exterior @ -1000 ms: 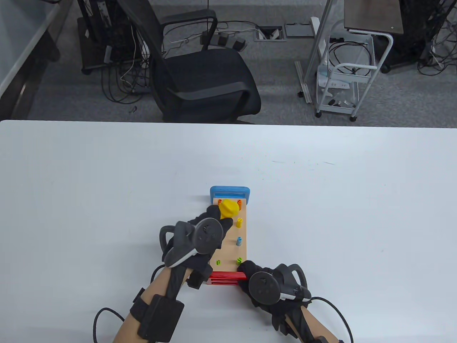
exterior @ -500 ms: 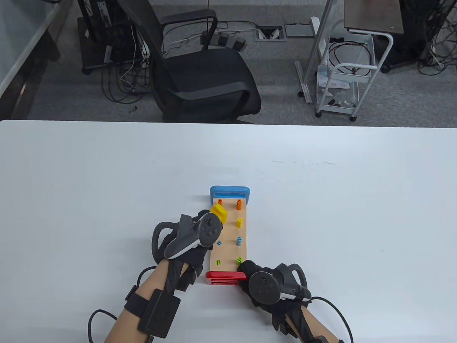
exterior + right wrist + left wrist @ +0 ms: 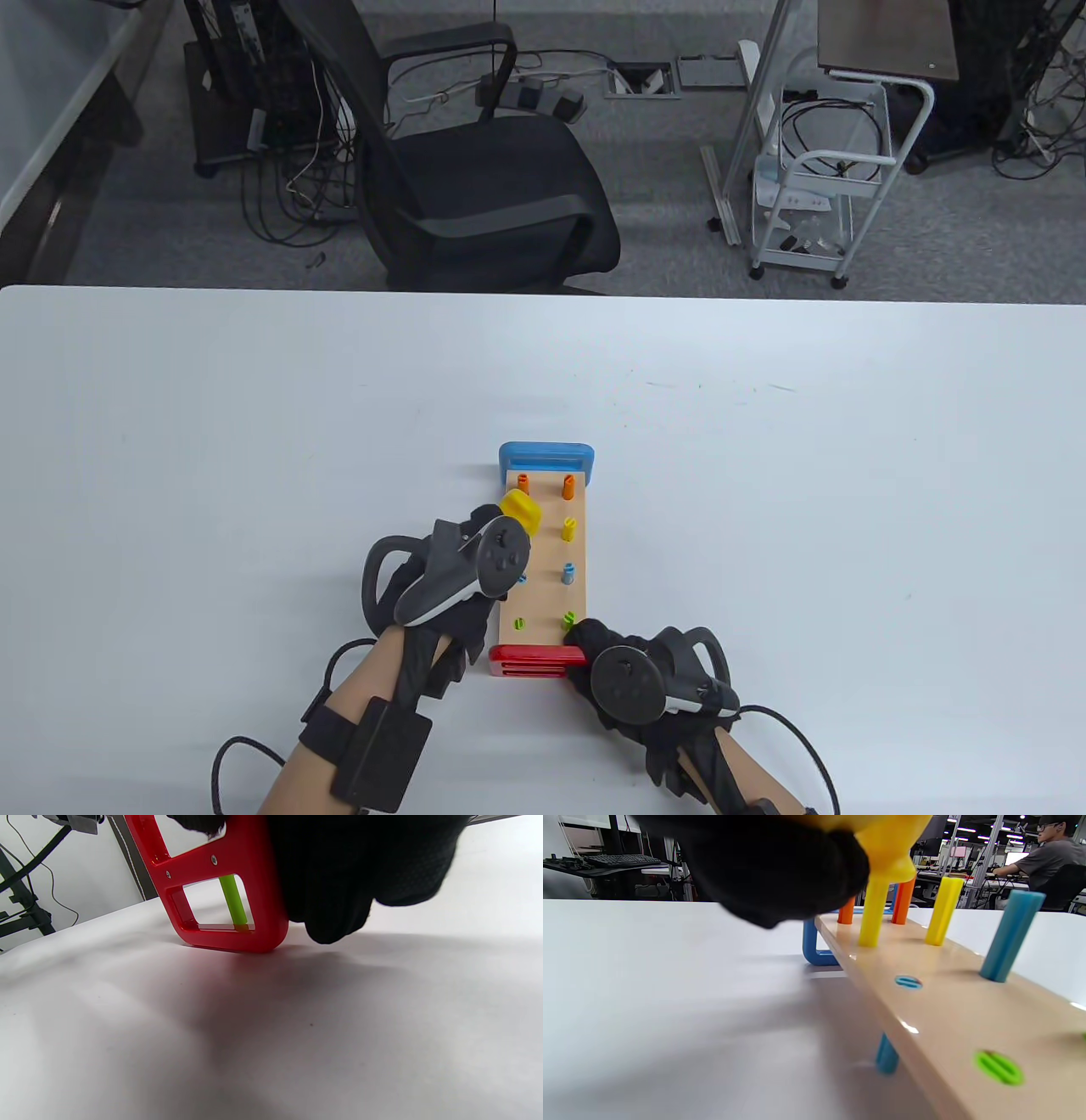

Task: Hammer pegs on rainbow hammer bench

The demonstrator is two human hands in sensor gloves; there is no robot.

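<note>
The hammer bench (image 3: pixel 547 586) lies lengthwise on the white table, its blue end (image 3: pixel 547 457) far and its red end (image 3: pixel 534 660) near. My left hand (image 3: pixel 475 560) grips the yellow hammer (image 3: pixel 521 510), whose head rests on the left yellow peg (image 3: pixel 873 916). In the left wrist view the left blue peg (image 3: pixel 908 982) and left green peg (image 3: pixel 999 1068) sit flush with the board, while the right yellow peg (image 3: pixel 942 910) and right blue peg (image 3: pixel 1007 935) stand tall. My right hand (image 3: pixel 624 679) holds the bench's red end (image 3: pixel 220 891) at its right corner.
The bench sits at the near middle of the table (image 3: pixel 806 509). An office chair (image 3: pixel 475 170) and a wire cart (image 3: pixel 814 195) stand on the floor beyond the table's far edge.
My left hand swung the hammer down from over the far orange pegs onto the left yellow peg, then shifted slightly. My right hand has stayed on the red end.
</note>
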